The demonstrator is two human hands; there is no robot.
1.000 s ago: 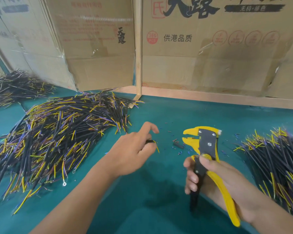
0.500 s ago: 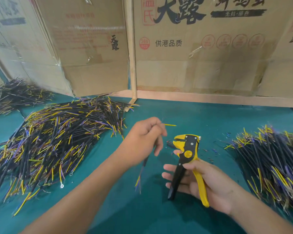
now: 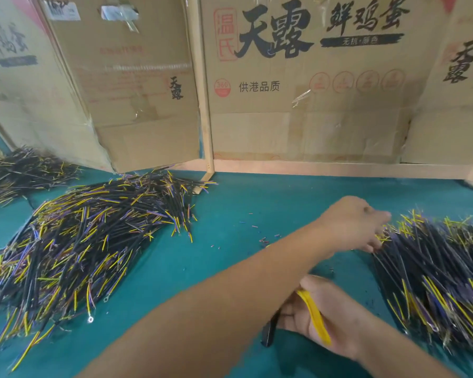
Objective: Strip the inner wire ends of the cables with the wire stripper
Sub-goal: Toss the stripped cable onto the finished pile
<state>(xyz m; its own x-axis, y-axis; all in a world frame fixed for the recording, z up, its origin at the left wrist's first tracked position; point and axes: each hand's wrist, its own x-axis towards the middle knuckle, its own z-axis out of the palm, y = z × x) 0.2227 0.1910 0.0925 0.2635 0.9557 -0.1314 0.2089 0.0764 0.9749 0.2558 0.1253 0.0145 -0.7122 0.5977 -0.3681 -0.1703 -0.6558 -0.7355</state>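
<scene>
Right hand (image 3: 325, 315) grips wire stripper (image 3: 313, 317) | cardboard (image 3: 339, 110) reads 天露

A small workshop bench is showing here. Cable heaps (image 3: 88, 241) are lying left of the left hand (image 3: 352, 222), flattened cardboard boxes (image 3: 311, 91) standing behind it.

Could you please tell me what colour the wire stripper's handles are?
One handle of the wire stripper is yellow, the other black, in the head view.
</scene>
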